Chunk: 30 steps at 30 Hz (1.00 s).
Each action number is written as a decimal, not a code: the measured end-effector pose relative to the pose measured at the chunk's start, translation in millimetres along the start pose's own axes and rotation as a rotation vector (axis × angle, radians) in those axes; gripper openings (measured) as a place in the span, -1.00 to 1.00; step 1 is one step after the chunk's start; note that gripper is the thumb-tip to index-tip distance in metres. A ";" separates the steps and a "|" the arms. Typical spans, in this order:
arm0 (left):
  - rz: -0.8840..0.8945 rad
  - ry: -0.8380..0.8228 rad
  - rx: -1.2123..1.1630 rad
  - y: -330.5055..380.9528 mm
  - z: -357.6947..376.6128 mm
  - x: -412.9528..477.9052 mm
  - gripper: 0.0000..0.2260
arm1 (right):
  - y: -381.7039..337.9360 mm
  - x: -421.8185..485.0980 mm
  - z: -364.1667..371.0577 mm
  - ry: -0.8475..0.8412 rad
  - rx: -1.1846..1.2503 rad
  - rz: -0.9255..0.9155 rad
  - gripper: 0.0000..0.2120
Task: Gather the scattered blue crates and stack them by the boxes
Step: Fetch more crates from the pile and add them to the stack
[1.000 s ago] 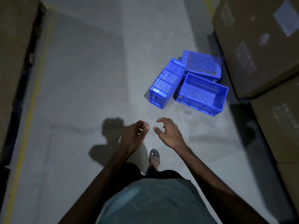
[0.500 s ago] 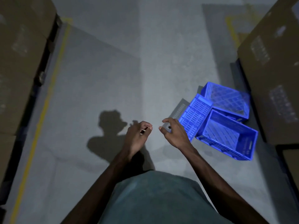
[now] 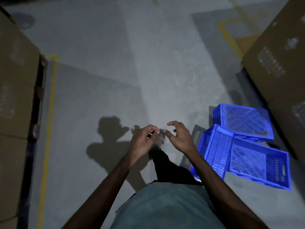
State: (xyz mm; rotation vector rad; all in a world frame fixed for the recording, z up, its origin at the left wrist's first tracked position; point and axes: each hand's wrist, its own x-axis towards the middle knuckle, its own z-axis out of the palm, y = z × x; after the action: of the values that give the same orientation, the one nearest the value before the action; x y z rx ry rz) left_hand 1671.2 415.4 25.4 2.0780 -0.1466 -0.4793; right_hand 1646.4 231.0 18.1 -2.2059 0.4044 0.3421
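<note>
Nearby, three lattice-walled blue plastic crates [image 3: 247, 156] on grey concrete [image 3: 115, 63].

Three blue crates [image 3: 259, 166] beside boxes [image 3: 272, 63]; left hand [image 3: 143, 139] pinches small object [image 3: 150, 134]

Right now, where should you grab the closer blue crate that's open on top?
Probably its top rim, reaching down from above. The near upright crate sits mouth-up with its near and right rims free; a tipped crate crowds its left side. The open right hand is closest.
</note>
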 end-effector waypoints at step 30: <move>0.322 -0.695 0.254 219.7 -1.0 751.7 -0.91 | -57.5 557.2 -235.5 0.511 0.309 0.542 -0.66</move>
State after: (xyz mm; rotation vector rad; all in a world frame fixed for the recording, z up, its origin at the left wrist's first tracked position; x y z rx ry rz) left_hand 2378.8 80.5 2.8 1.9898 -0.9746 -1.0012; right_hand 2201.3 -15.2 -9.4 -1.8292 1.2555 -0.0160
